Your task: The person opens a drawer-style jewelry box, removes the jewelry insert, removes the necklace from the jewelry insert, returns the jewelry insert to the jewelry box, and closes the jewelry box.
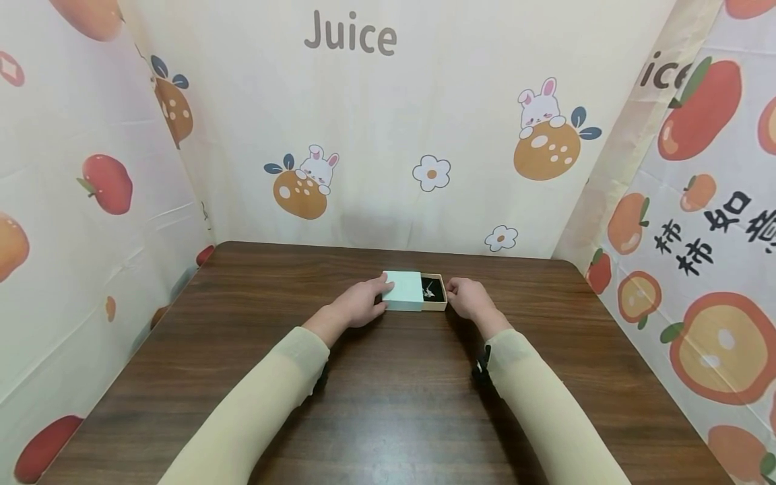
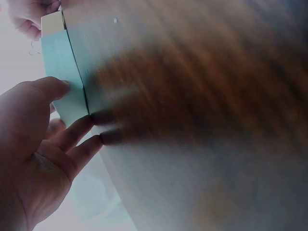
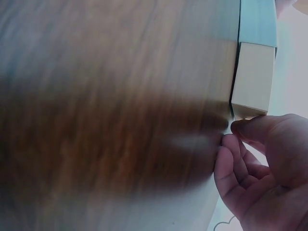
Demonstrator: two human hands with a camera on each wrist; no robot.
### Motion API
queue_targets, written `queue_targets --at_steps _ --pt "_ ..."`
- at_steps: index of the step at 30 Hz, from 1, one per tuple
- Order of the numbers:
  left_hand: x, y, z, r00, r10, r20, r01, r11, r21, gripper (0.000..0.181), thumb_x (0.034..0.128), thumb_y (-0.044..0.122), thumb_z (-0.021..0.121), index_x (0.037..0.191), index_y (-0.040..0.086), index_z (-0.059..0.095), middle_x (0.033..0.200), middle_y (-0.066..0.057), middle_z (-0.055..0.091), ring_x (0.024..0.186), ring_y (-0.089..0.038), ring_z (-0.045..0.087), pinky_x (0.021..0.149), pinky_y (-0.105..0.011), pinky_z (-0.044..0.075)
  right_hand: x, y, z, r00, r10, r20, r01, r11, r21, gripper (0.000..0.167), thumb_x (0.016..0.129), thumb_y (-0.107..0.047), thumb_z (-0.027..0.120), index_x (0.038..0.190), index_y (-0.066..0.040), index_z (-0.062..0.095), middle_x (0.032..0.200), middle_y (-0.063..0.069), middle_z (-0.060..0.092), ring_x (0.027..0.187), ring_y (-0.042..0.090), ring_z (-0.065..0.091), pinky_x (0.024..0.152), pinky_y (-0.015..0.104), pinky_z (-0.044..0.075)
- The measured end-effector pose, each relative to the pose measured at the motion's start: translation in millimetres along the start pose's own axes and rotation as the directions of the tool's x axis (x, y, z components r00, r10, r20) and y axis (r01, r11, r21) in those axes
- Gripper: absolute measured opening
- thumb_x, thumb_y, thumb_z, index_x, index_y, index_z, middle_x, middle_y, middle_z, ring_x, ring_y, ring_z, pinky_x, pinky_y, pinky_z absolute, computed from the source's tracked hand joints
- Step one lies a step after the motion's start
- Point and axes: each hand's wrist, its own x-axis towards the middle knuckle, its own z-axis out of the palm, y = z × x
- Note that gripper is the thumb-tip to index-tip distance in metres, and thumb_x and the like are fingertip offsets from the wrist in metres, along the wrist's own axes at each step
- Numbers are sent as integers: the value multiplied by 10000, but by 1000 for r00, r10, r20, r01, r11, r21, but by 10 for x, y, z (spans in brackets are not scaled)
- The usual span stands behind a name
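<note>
Probably light, stiff card, the sleeve (image 1: 403, 289) lies on the table (image 1: 388, 391), left grip (image 1: 359, 303) pinching its left end, right grip (image 1: 468, 298) curled at the protruding tray's (image 1: 434, 306) end, pinch unclear; walls best held, sparing the likely fragile trinket (image 1: 428, 292).

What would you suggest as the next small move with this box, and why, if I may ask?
Perhaps have the right hand ease the tray slightly further out while the left hand steadies the mint sleeve. The tray sits only partly out, its dark lining and a silvery item showing; the left hand grips the sleeve, and the right hand is at the tray's exposed end.
</note>
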Motion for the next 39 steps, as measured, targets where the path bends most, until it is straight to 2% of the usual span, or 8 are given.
queue_targets --at_steps 7,16,30,39 --pt "-2 0 -3 1000 -2 3 2 1000 2 596 1131 207 622 1689 114 436 1815 -153 270 1645 -323 385 1324 -469 379 10 48 4 1000 13 3 -13 1000 17 180 1097 -154 599 1125 -53 745 1067 146 764 959 308 660 903 461 577" --pt "-12 8 -11 1000 -6 2 6 1000 6 594 1133 207 619 1689 111 436 1814 -151 274 1648 -315 381 1328 -465 374 -3 84 -25 999 36 38 -39 997 73 164 1090 -113 589 1114 -32 729 802 72 761 747 198 699 729 328 542" --pt "-10 5 -11 1000 -6 3 6 1000 -9 598 1130 205 626 1690 111 436 1815 -149 275 1647 -318 384 1327 -467 375 10 151 -40 997 63 55 -70 988 139 169 1099 -99 591 1108 -13 735 784 72 740 732 169 718 706 300 570" --pt "-4 3 -3 1000 -5 3 5 1000 -9 596 1131 201 623 1689 108 436 1815 -156 276 1644 -324 387 1324 -476 378 -7 128 -63 994 87 67 -97 983 154 159 1089 -75 577 1086 -15 724 775 63 727 734 164 708 687 268 540"
